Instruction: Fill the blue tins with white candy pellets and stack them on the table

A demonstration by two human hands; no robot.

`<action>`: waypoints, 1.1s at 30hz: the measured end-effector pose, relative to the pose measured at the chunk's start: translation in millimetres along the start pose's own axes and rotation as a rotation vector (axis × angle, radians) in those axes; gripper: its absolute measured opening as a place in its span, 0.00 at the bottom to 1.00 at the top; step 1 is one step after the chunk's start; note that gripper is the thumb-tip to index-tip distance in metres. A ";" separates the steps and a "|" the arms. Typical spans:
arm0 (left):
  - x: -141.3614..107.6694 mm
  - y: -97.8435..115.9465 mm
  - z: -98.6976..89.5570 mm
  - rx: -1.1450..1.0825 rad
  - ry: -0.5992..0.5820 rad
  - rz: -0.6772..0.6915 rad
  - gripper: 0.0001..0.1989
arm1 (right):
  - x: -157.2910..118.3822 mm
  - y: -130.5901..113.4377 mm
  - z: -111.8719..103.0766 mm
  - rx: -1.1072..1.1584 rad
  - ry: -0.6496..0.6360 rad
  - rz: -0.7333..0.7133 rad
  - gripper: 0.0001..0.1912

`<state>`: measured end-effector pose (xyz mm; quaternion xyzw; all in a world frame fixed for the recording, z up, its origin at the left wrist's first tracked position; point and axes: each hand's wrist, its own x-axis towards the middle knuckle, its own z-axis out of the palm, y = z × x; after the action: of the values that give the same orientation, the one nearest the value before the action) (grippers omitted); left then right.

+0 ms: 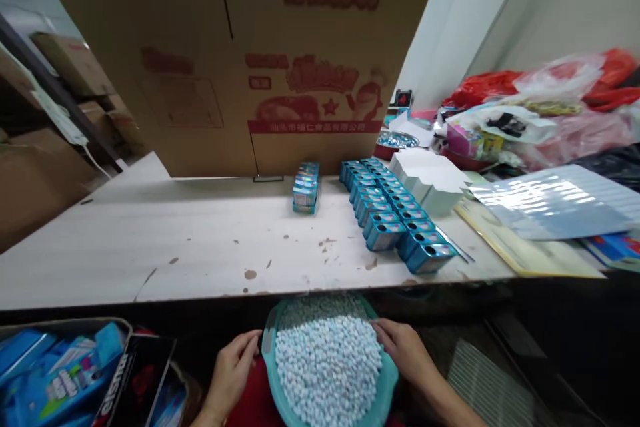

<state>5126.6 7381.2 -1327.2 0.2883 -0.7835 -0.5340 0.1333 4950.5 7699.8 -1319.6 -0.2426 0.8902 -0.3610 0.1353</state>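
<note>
A teal plastic basin (269,345), heaped with small pale blue and white pellets (327,367), sits at my lap, partly under the table's front edge. My left hand (234,368) is at its left rim, with curled fingers and the thumb against the edge. On the right side, my right hand (403,347) grips the rim, its fingertips reaching over the edge. The undersides of both hands' grips are hidden. Beyond the basin, two long rows of small blue boxes (385,233) stand on the white table (200,240), and a shorter row of boxes (306,188) lies further left.
A large cardboard carton (210,100) stands at the table's back. White card stacks (430,180), plastic bags (560,93) and a plastic sheet (555,197) lie at right. Below left is a container of blue packages (55,373) beside a black box (133,380).
</note>
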 end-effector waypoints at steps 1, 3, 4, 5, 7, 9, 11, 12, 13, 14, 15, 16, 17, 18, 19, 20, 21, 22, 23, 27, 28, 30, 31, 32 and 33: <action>0.7 12.6 -10.6 0.014 0.049 0.103 0.18 | 15.3 -21.8 -7.8 0.055 0.031 -0.134 0.16; 15.3 37.2 -33.9 0.090 0.236 0.324 0.16 | 64.1 -65.5 -22.2 0.147 0.179 -0.238 0.16; 28.8 46.4 -46.6 0.151 0.315 0.403 0.15 | 95.6 -85.0 -28.7 0.216 0.236 -0.243 0.19; 45.4 52.0 -59.5 0.223 0.364 0.443 0.15 | 129.8 -101.7 -34.7 0.290 0.273 -0.223 0.22; 81.4 50.9 -84.3 0.387 0.392 0.465 0.17 | 198.5 -126.7 -45.4 0.462 0.328 -0.037 0.28; 111.2 36.8 -103.7 0.567 0.391 0.453 0.20 | 256.5 -142.6 -54.8 0.482 0.339 0.045 0.33; 127.5 18.5 -113.6 0.735 0.403 0.399 0.24 | 296.7 -153.1 -61.2 0.474 0.310 0.092 0.39; 130.2 10.5 -114.7 0.808 0.414 0.349 0.25 | 310.0 -157.0 -62.5 0.475 0.281 0.117 0.42; 130.1 4.4 -113.6 0.869 0.428 0.298 0.26 | 319.4 -160.1 -62.3 0.479 0.245 0.147 0.44; 128.0 0.4 -110.9 0.918 0.442 0.254 0.25 | 325.5 -162.5 -60.5 0.486 0.199 0.174 0.44; 124.9 -1.5 -107.4 0.961 0.455 0.225 0.25 | 329.0 -164.3 -57.3 0.498 0.151 0.193 0.42; 121.6 -1.7 -103.7 0.997 0.468 0.210 0.24 | 330.7 -165.9 -52.7 0.515 0.112 0.204 0.39; 118.8 -0.7 -100.4 1.027 0.480 0.205 0.24 | 331.3 -167.5 -47.2 0.532 0.094 0.208 0.35; 116.7 0.9 -97.9 1.050 0.492 0.207 0.24 | 331.2 -169.4 -40.8 0.548 0.101 0.207 0.30; 115.5 2.6 -96.4 1.066 0.505 0.209 0.24 | 331.1 -172.2 -33.8 0.558 0.132 0.205 0.27; 115.1 3.8 -95.8 1.080 0.516 0.215 0.24 | 331.3 -175.9 -26.3 0.560 0.184 0.208 0.25; 115.3 4.4 -95.8 1.090 0.524 0.221 0.24 | 332.1 -180.8 -18.4 0.555 0.247 0.217 0.25; 115.8 4.4 -96.3 1.099 0.530 0.226 0.24 | 333.7 -187.1 -9.9 0.546 0.310 0.231 0.25; 116.4 4.0 -97.0 1.105 0.533 0.230 0.24 | 336.2 -194.7 -0.9 0.538 0.369 0.249 0.26; 117.0 1.8 -99.2 1.121 0.530 0.238 0.24 | 354.3 -234.6 36.0 0.539 0.546 0.381 0.34; 116.6 1.8 -99.3 1.123 0.533 0.243 0.24 | 360.5 -244.7 43.9 0.551 0.567 0.412 0.35; 115.4 2.4 -99.3 1.127 0.542 0.255 0.24 | 374.4 -261.2 56.3 0.576 0.586 0.451 0.36; 114.6 2.7 -99.2 1.127 0.546 0.263 0.24 | 381.8 -267.0 60.5 0.586 0.587 0.457 0.37; 113.8 2.9 -99.2 1.129 0.547 0.272 0.24 | 389.2 -270.9 63.6 0.593 0.585 0.458 0.37; 113.1 2.8 -99.2 1.131 0.547 0.281 0.24 | 396.4 -273.3 66.1 0.598 0.580 0.461 0.37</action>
<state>5086.7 7239.4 -1296.7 0.3345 -0.9121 0.0771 0.2242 4734.1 7281.8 -1198.5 0.1217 0.7789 -0.6148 0.0217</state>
